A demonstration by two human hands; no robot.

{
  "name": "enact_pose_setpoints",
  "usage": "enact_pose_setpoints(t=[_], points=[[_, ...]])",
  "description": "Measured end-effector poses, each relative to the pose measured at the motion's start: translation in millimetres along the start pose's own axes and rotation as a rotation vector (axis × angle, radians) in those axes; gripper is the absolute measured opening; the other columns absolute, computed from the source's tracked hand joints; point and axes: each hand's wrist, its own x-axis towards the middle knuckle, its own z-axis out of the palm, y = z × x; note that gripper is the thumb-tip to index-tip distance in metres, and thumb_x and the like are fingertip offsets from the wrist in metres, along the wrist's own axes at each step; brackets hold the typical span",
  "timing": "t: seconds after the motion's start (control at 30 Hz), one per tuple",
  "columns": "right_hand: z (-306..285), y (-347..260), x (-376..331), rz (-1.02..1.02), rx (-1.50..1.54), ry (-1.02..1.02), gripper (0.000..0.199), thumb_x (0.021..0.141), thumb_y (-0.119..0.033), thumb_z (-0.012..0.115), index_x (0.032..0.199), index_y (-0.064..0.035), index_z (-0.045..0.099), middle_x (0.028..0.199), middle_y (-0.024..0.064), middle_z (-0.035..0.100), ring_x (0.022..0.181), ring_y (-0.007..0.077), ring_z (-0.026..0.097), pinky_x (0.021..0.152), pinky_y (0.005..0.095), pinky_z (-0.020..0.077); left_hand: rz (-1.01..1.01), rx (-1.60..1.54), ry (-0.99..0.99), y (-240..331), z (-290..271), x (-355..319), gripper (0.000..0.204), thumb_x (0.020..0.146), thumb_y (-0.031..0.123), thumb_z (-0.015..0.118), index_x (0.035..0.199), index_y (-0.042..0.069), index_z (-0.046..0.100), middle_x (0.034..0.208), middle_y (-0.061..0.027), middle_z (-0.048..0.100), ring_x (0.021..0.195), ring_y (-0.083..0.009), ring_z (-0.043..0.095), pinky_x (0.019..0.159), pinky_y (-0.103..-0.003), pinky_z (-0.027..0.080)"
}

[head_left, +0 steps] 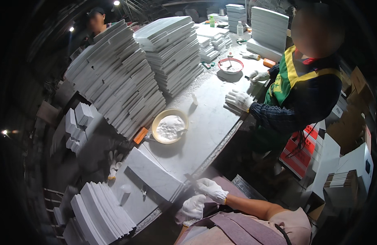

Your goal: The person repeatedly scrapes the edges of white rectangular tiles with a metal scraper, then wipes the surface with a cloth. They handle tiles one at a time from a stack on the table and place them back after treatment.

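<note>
In the head view, the only one, both hands are covered with white knitted gloves and are held near the front edge of the long pale stone tabletop (211, 128). By the right hand (211, 190), a thin grey flat blade (190, 178) is grasped. Its long axis is directed from the fingers to the upper left, and its tip is brought near the right end of the white grey-veined rectangular stone slab (157, 172). The left hand (193, 207) is placed lower and slightly to the left, with its fingers curled; it is blurred, so it cannot be told whether something is grasped there.

The slab is located on the tabletop, to the left of the hands and somewhat farther from the body. Its long axis is laid from upper left to lower right, so that one short end is pointed toward the hands. Both hands are near this end, but the blade tip is seen nearest to it.

Beyond the slab, a round cream-coloured bowl (154, 130) is seen, filled with white powdery material (168, 126), and an orange block (140, 135) is placed just beside it. At the lower left, several white slabs (104, 212) are stacked close together. Farther along the tabletop, a flat piece is touched by the gloved hand of a co-worker (239, 100).
</note>
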Motion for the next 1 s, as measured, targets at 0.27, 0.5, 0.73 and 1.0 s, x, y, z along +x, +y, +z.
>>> enact_pose_setpoints(t=[0.27,0.5,0.73,1.0], points=[[-25,-19,5,-0.042,-0.083,-0.061,0.04,0.105,-0.039,0.071,0.124,-0.0042,0.065,0.102,0.0,0.068,0.091,0.0094,0.063,0.083,0.0282,0.0545,-0.033,0.352,0.419,85,0,4,0.027,0.103,0.008,0.059,0.127,0.004,0.071,0.086,-0.016,0.07,0.076,-0.0285,0.069,0.071,-0.038,0.056],[-18,2,2,-0.076,-0.015,-0.029,0.047,0.106,-0.041,0.068,0.132,-0.0017,0.065,0.105,0.0071,0.074,0.084,0.0134,0.068,0.076,0.0304,0.0571,-0.154,0.315,0.431,76,12,5,0.017,0.104,0.008,0.058,0.118,0.005,0.066,0.097,-0.0193,0.071,0.086,-0.0331,0.07,0.076,-0.043,0.055],[-20,11,12,-0.035,-0.16,0.085,0.039,0.108,-0.033,0.066,0.131,-0.0012,0.063,0.104,0.0066,0.072,0.085,0.0132,0.068,0.077,0.0309,0.0586,0.089,0.239,0.457,89,8,5,0.03,0.103,0.015,0.058,0.13,0.008,0.068,0.096,-0.0176,0.075,0.083,-0.031,0.073,0.077,-0.042,0.058],[-34,22,18,-0.11,-0.086,-0.01,0.038,0.105,-0.036,0.072,0.121,-0.0027,0.065,0.102,0.0056,0.074,0.082,0.0126,0.068,0.075,0.0304,0.0574,-0.056,-0.146,0.458,71,14,-11,0.035,0.102,0.013,0.056,0.13,-0.002,0.07,0.09,-0.0101,0.078,0.075,-0.0175,0.072,0.067,-0.031,0.056]])
